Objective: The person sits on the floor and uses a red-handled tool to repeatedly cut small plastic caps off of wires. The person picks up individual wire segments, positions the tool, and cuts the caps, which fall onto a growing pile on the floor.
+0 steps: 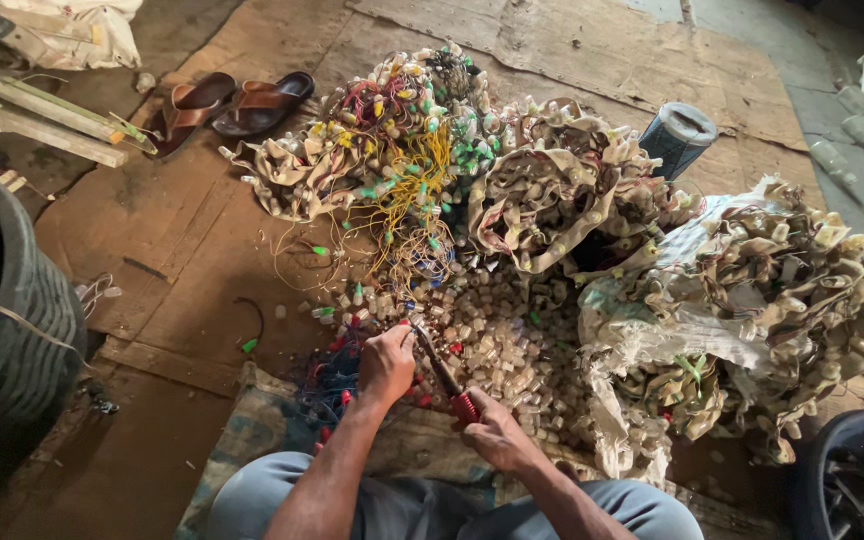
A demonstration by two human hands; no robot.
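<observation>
My right hand (493, 432) grips the red handles of a cutting tool (444, 377) whose dark blades point up and left. At the blade tips, my left hand (386, 362) pinches a small piece of wire or a connector; what it pinches is too small to tell. Both hands work over a heap of small pale plastic connectors (497, 340) lying on the floor. Just behind them sits a tangle of yellow, red and green wires (407, 160) with connectors attached.
Bundles of beige strip with connectors (552, 190) and a sack full of them (752, 290) lie right of the heap. A grey can (680, 135) stands at the back, sandals (237, 100) back left, a tyre (12, 320) left, and a dark bucket (857, 475) front right.
</observation>
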